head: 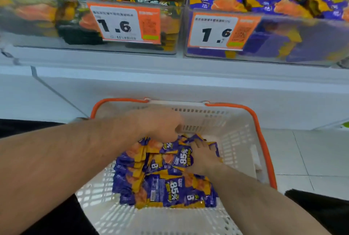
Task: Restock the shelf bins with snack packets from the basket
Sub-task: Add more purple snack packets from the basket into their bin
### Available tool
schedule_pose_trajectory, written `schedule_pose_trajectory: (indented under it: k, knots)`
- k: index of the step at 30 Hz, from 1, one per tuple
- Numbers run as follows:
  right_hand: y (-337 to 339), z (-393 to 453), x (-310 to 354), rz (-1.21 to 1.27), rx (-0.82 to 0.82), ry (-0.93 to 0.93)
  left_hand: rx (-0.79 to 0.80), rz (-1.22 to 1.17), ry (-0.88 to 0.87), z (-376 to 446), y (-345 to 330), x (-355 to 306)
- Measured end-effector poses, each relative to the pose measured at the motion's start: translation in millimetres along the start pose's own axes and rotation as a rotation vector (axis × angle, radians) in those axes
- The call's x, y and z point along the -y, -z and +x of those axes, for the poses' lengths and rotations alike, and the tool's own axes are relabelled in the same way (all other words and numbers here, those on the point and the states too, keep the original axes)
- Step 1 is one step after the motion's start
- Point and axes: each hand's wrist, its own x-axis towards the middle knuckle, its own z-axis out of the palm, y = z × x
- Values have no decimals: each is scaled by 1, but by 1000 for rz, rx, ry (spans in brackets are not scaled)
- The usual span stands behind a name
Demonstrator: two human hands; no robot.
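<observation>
A white basket [239, 140] with orange handles stands on the floor below the shelf. Inside lies a pile of purple and yellow snack packets [166, 182]. My left hand [160, 123] reaches down over the far side of the pile, its fingers curled onto the top packets. My right hand [202, 156] lies on the right side of the pile with its fingers on the packets; whether it grips one is hidden. Above, a clear bin of purple packets [273, 32] sits on the right of the shelf.
A clear bin of dark green and orange packets [56, 17] fills the shelf's left side. Both bins carry orange price tags reading 1.6. A white shelf front [170, 83] runs between bins and basket. Pale floor tiles [311, 151] lie to the right.
</observation>
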Motion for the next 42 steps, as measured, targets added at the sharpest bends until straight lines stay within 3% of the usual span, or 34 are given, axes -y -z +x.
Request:
schedule_pose_trajectory:
  k: [12, 18, 21, 24, 28, 31, 35, 37, 42]
  knots:
    - [-26, -16, 3, -109, -152, 5, 99, -27, 51, 6, 0, -3]
    - [24, -38, -6, 275, -104, -122, 196, 7, 224, -5, 5, 1]
    - [72, -61, -2, 558, -143, -50, 255, 8, 249, -13, 8, 2]
    - [110, -76, 4, 669, -159, 21, 241, -194, 209, -25, 20, -4]
    - [152, -98, 9, 971, -126, 48, 241, -693, 326, -33, 25, -13]
    - [181, -123, 10, 1183, -98, 58, 78, -1026, 307, -31, 30, -25]
    - [198, -148, 17, 1124, -222, 61, -246, -1356, 239, -35, 43, -46]
    - [201, -162, 23, 1058, -341, 63, -372, -1358, 177, -39, 49, -56]
    - [204, -195, 25, 966, -736, 121, -636, -1091, -29, -54, 73, -74]
